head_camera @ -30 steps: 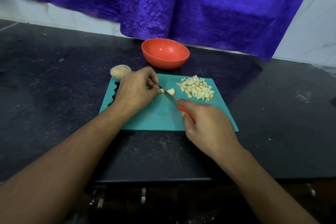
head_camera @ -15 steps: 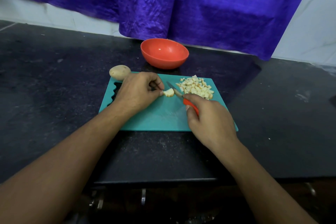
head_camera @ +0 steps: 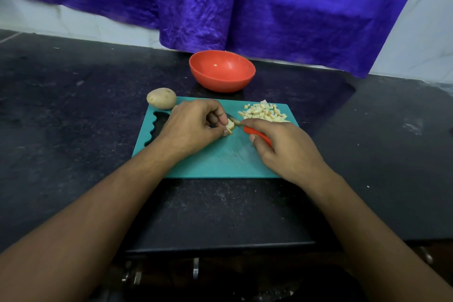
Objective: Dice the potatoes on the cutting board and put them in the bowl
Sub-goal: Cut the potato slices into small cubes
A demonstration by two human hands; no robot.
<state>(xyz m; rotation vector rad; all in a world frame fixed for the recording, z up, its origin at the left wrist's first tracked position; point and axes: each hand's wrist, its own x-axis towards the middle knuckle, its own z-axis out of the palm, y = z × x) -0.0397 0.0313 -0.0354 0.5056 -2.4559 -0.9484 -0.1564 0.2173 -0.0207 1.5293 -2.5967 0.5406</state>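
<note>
A teal cutting board [head_camera: 220,162] lies on the dark counter. My left hand [head_camera: 193,126] pinches a small potato piece [head_camera: 230,126] near the board's middle. My right hand [head_camera: 286,148] grips a knife with a red handle [head_camera: 257,133]; its blade lies against the piece and is mostly hidden. A pile of diced potato [head_camera: 263,112] sits on the board's far right corner. A whole potato [head_camera: 161,98] rests at the far left corner. Behind the board stands an orange bowl [head_camera: 221,70], with nothing in it.
The dark stone counter [head_camera: 61,110] extends to both sides. A purple cloth [head_camera: 245,2] hangs over the white tiled wall behind the bowl. The counter's front edge [head_camera: 220,245] lies just below my forearms.
My left hand has gathered the potato piece under its fingertips. My right hand brought the knife back left from the diced pile to the piece.
</note>
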